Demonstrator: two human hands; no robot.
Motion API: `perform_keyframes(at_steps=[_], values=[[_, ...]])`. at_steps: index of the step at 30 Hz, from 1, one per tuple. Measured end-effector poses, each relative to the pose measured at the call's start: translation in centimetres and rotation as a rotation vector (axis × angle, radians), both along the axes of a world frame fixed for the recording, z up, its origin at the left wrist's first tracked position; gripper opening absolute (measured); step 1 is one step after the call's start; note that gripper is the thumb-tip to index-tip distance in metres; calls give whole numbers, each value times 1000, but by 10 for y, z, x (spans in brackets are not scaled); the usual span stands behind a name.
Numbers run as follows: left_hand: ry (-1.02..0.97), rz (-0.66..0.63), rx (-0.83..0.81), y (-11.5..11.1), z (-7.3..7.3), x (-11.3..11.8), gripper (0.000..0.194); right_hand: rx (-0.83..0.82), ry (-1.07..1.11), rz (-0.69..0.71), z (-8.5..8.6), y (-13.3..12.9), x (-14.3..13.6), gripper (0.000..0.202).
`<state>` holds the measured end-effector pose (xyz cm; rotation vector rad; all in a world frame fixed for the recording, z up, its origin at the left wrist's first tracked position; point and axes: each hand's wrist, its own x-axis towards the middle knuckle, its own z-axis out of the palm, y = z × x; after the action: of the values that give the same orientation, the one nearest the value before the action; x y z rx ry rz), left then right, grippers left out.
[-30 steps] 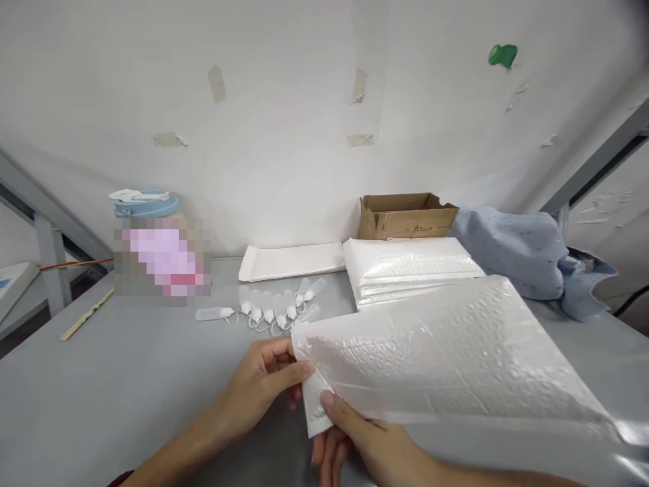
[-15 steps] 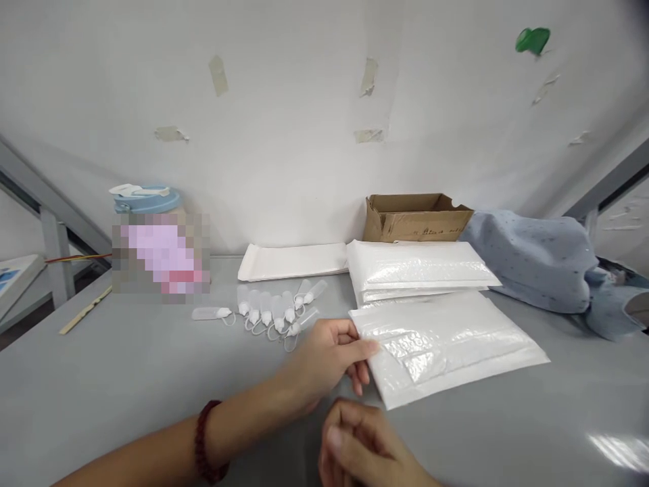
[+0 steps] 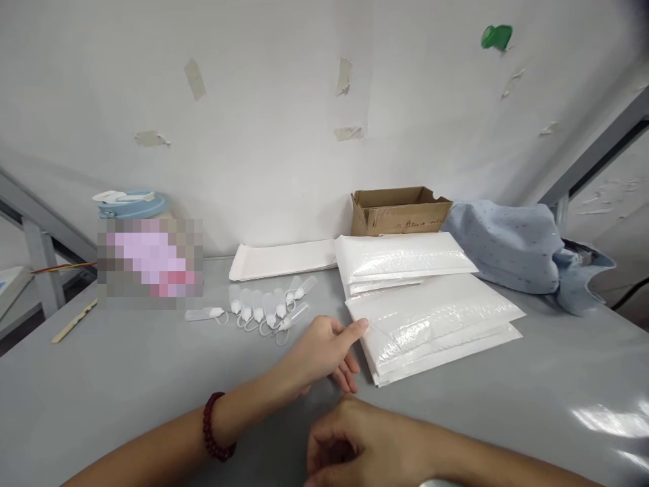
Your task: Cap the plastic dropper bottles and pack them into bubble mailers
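Note:
Beside the left corner of a white bubble mailer (image 3: 436, 314) is my left hand (image 3: 329, 352). Its thumb reaches to the mailer's edge, while the other fingers are spread lower down, apart from it, gripping nothing. A second white mailer shows beneath this one. My right hand (image 3: 357, 439) is loosely curled near the bottom of the view, with nothing visible in its fingers. Several small clear squeeze bottles (image 3: 258, 308) with white caps lie in a cluster left of the mailers. One more squeeze bottle (image 3: 200, 314) lies apart, farther left.
More bubble mailers (image 3: 405, 253) are stacked behind, before an open cardboard box (image 3: 410, 220). A flat white packet (image 3: 284, 260) lies along the wall. Blue cloth (image 3: 507, 247) is heaped at right. At left are a blue-lidded container (image 3: 132, 206) and a thin wooden stick (image 3: 74, 321).
The front mailer has come down flat onto another one, and my left hand's grip on it has loosened. My right forearm now shows more. The whole view has shifted slightly right.

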<state>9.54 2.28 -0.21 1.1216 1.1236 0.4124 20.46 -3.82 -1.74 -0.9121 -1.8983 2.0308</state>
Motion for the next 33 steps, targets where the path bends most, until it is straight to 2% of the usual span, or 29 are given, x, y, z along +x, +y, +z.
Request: perform_keyframes(at_steps=[3,6,10,13,15,19,22,25,33], values=[[62,-117,-48,1,2,1,52,90,-23,153,-1,5,7,13],[26,-142,-36,6,0,8,44,86,-27,181,-2,6,8,11],[58,-150,75,7,-5,12,38,75,-12,195,-2,5,7,8],[179,-189,241,12,-1,-2,45,63,-12,172,-3,6,7,6],[321,-176,425,26,7,-23,47,51,-6,150,-4,6,8,5],[657,-83,873,77,27,-79,24,19,7,136,-6,6,7,3],[804,-162,1071,114,29,-106,13,14,13,135,-7,7,7,3],[873,-277,1188,131,22,-113,7,1,36,143,-7,8,8,5],[1002,-394,1364,136,14,-110,25,-18,57,137,-6,9,9,5]])
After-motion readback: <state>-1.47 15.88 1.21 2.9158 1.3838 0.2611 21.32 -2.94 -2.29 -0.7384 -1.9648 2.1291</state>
